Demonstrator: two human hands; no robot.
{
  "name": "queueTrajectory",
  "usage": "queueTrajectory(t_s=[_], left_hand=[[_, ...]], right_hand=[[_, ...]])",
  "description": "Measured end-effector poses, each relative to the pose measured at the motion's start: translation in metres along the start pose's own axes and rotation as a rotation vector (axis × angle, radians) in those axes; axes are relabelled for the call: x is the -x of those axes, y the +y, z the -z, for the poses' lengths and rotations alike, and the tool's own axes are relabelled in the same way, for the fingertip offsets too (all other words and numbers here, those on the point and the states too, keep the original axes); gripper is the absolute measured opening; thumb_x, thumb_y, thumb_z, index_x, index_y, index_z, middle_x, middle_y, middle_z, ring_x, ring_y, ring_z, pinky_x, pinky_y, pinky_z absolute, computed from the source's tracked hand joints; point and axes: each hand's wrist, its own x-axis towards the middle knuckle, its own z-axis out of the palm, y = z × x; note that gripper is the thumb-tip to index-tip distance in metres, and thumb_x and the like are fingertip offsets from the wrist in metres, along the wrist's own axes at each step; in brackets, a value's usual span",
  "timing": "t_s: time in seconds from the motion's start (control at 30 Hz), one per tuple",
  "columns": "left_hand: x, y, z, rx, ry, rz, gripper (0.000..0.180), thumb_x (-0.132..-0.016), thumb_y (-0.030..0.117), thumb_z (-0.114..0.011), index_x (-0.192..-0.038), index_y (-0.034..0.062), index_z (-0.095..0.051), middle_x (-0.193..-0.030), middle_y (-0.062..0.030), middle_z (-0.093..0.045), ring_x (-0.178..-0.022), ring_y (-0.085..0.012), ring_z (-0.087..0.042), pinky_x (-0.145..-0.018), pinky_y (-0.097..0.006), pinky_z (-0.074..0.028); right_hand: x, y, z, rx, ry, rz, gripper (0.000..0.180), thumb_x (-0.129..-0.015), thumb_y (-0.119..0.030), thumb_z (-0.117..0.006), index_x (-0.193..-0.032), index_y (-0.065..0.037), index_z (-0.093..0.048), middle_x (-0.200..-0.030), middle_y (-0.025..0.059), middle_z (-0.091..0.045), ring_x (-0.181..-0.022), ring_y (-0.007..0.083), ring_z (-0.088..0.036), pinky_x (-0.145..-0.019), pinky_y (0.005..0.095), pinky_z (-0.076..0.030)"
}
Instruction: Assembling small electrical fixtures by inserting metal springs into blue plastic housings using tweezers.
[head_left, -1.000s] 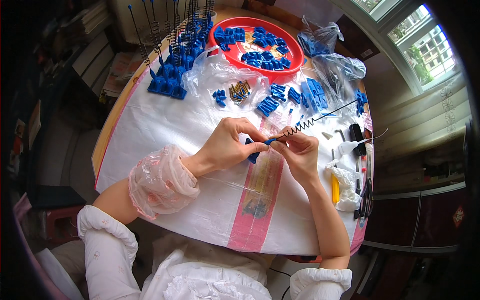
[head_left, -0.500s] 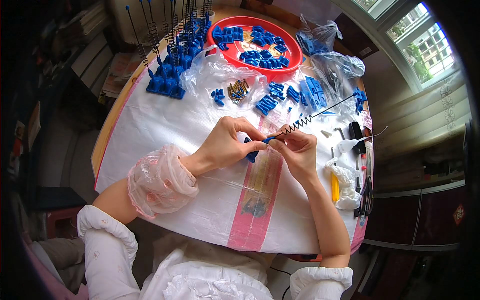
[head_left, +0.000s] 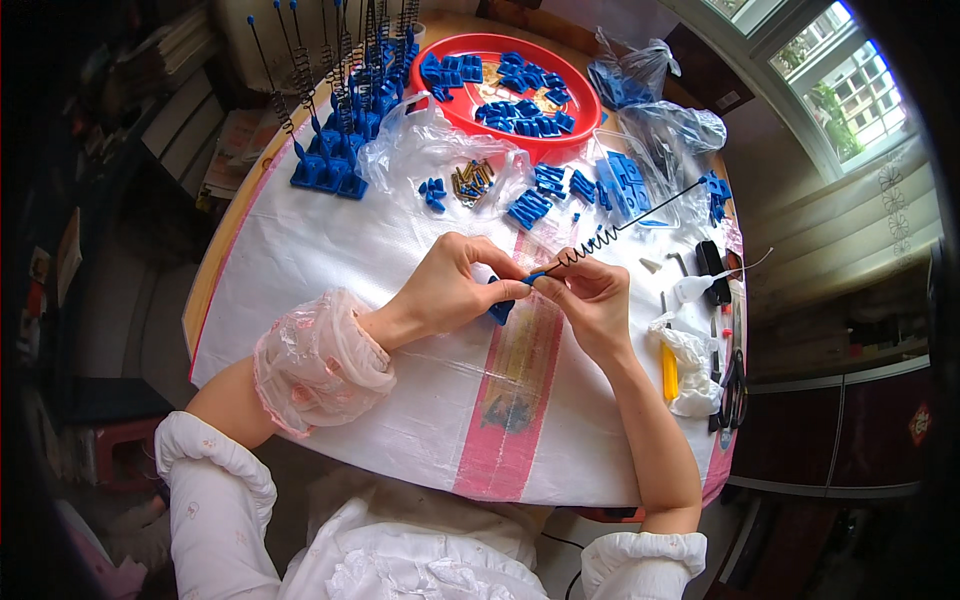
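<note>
Over the middle of the table, both my hands meet on one blue plastic piece with a black coiled spring rod (head_left: 592, 244) coming out of it. My left hand (head_left: 455, 280) pinches the blue plastic piece (head_left: 502, 306) between thumb and fingers; part of it shows below the thumb. Close beside it, my right hand (head_left: 590, 300) is closed on the rod's lower end, where it enters the blue part. The rod slants up to the far right, its coils just past my right fingers. How the joint sits inside my fingertips is hidden.
A red basin (head_left: 420, 90) with blue parts stands at the back. Finished-looking spring rods on blue bases (head_left: 330, 172) crowd the far left. Brass pieces (head_left: 472, 182) lie on a clear plastic bag (head_left: 400, 150). Scissors (head_left: 735, 392), a yellow-handled tool (head_left: 669, 370) and a white bottle (head_left: 690, 290) line the right edge.
Both hands keep their grip on the blue piece and rod. The rod has shifted slightly to the left, with its tip a little higher.
</note>
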Motion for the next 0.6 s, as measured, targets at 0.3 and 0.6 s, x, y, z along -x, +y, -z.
queueTrajectory(t_s=[0.3, 0.6], left_hand=[[0.0000, 0.0001, 0.0005, 0.009, -0.007, 0.010, 0.014, -0.079, 0.006, -0.079, -0.092, 0.0012, -0.078, -0.087, -0.0102, -0.074, -0.084, -0.0164, -0.068, -0.083, -0.029, -0.050], [-0.0006, -0.0032, -0.0010, 0.000, 0.021, -0.048, 0.017, -0.078, 0.009, -0.079, -0.092, -0.0006, -0.078, -0.084, -0.0143, -0.075, -0.079, -0.0176, -0.069, -0.075, -0.029, -0.054]], right_hand=[[0.0003, 0.0016, 0.0006, 0.002, -0.006, -0.005, 0.009, -0.080, 0.007, -0.074, -0.089, 0.005, -0.075, -0.085, 0.0080, -0.073, -0.080, 0.0105, -0.063, -0.074, 0.0258, -0.048], [0.0000, 0.0024, -0.0002, -0.008, 0.004, -0.005, 0.009, -0.080, 0.005, -0.074, -0.089, 0.004, -0.075, -0.084, 0.0075, -0.072, -0.079, 0.0103, -0.062, -0.074, 0.0262, -0.047]])
